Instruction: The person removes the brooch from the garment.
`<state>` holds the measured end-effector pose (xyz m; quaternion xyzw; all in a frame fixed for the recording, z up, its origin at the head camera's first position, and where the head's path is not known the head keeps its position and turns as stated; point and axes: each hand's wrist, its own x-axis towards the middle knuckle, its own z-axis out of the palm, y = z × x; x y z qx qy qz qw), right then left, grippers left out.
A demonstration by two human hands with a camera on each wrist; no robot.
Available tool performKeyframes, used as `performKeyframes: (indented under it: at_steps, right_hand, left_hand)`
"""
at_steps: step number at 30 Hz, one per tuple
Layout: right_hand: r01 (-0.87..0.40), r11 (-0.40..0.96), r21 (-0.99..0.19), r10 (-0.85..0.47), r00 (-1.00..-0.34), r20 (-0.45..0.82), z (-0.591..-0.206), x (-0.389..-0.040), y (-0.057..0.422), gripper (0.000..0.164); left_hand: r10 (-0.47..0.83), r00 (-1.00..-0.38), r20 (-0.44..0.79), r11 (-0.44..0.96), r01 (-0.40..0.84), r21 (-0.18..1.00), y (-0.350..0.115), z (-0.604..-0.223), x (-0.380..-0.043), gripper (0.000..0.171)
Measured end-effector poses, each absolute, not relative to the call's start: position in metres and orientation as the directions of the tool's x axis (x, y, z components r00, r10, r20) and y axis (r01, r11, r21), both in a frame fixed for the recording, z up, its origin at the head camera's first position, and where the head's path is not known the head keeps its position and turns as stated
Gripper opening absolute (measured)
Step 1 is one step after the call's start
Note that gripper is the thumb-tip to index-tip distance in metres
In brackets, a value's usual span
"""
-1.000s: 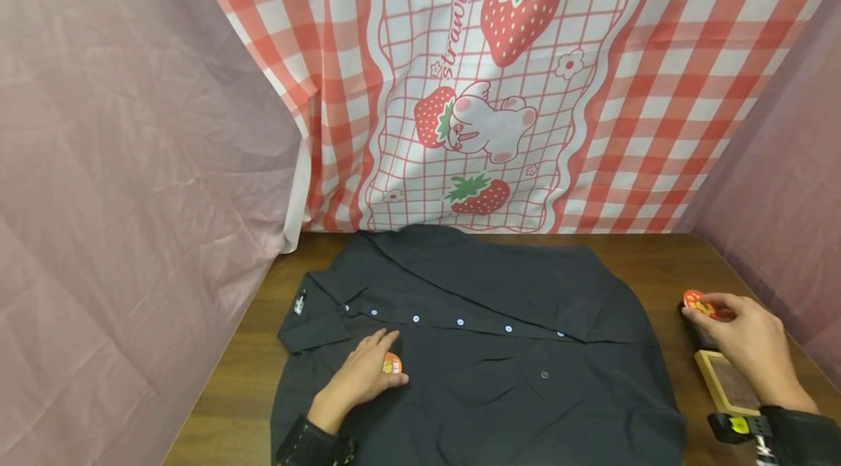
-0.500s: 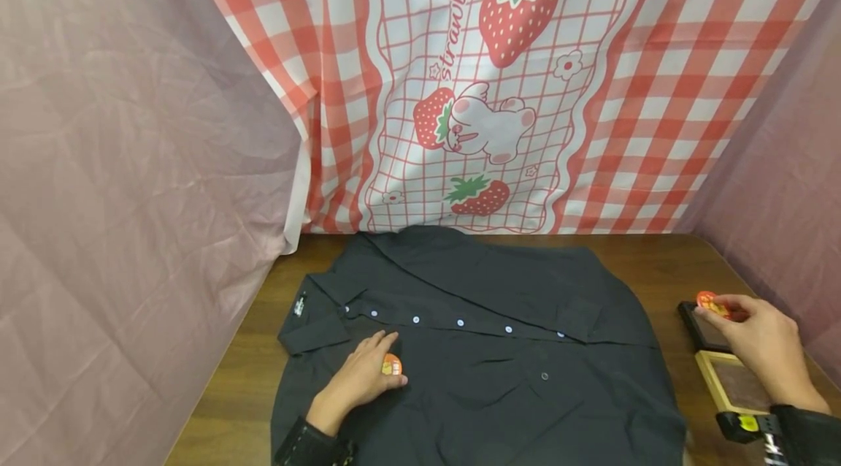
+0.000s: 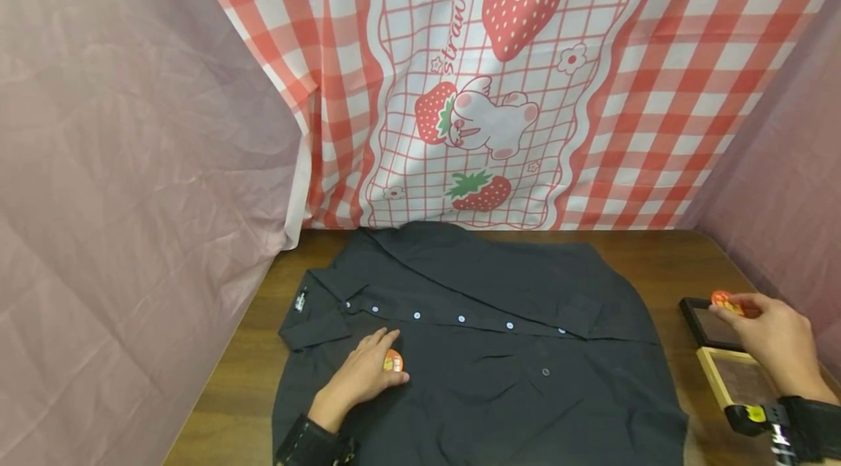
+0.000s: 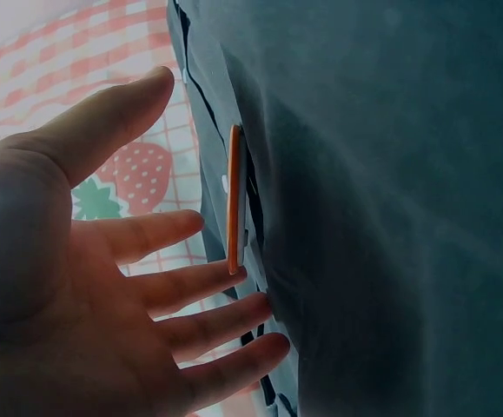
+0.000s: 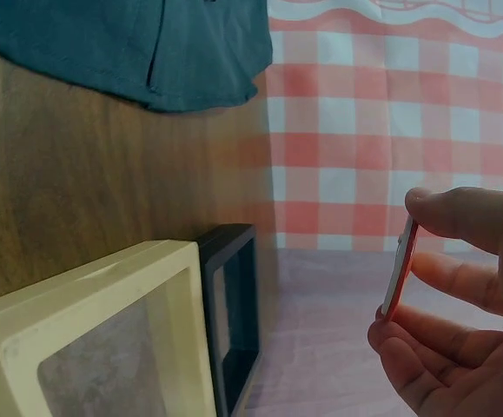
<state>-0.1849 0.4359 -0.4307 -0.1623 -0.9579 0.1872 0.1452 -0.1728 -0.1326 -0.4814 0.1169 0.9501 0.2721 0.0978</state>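
A dark button-up shirt (image 3: 486,407) is spread on the table. Near its row of buttons lies a round orange badge (image 3: 393,361), seen edge-on against the cloth in the left wrist view. My left hand (image 3: 358,376) rests beside this badge, fingers spread and straight, thumb on the near side. At the far right my right hand (image 3: 778,342) pinches a round red badge (image 3: 727,302) between thumb and fingers. That red badge is raised over the dark tray (image 3: 690,323); in the right wrist view its pale back shows.
A light wooden tray (image 3: 712,377) stands against the near side of the dark one, right of the shirt. Pink cloth (image 3: 131,196) hangs at the left and right sides. A red checked strawberry cloth (image 3: 631,181) covers the back. The table (image 3: 657,254) is brown wood.
My right hand has moved to the right with the red badge, uncovering more of the dark tray. My left hand and the orange badge have stayed in place.
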Motion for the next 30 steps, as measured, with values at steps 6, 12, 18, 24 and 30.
performKeyframes:
  at_steps: [6,12,18,24,30]
  right_hand:
    - [0.270,0.870,-0.412,0.377,-0.904,0.203,-0.436,-0.188,0.441,0.054]
    - [0.300,0.860,-0.413,0.398,-0.901,0.173,-0.441,-0.190,0.445,0.052]
    - [0.303,0.860,-0.410,0.403,-0.897,0.181,-0.443,-0.191,0.446,0.056]
    - [0.321,0.854,-0.410,0.413,-0.897,0.157,-0.445,-0.194,0.448,0.058]
    - [0.323,0.866,-0.383,0.394,-0.911,0.122,-0.451,-0.195,0.455,0.052]
  left_hand:
    - [0.274,-0.955,-0.113,0.828,0.174,0.534,-0.132,-0.483,-0.173,0.074]
    - [0.266,-0.957,-0.117,0.828,0.164,0.536,-0.131,-0.483,-0.174,0.073]
    - [0.260,-0.959,-0.109,0.827,0.163,0.538,-0.131,-0.482,-0.174,0.072]
    - [0.258,-0.960,-0.108,0.825,0.160,0.543,-0.133,-0.482,-0.174,0.072]
    - [0.259,-0.959,-0.112,0.825,0.159,0.543,-0.135,-0.483,-0.175,0.072]
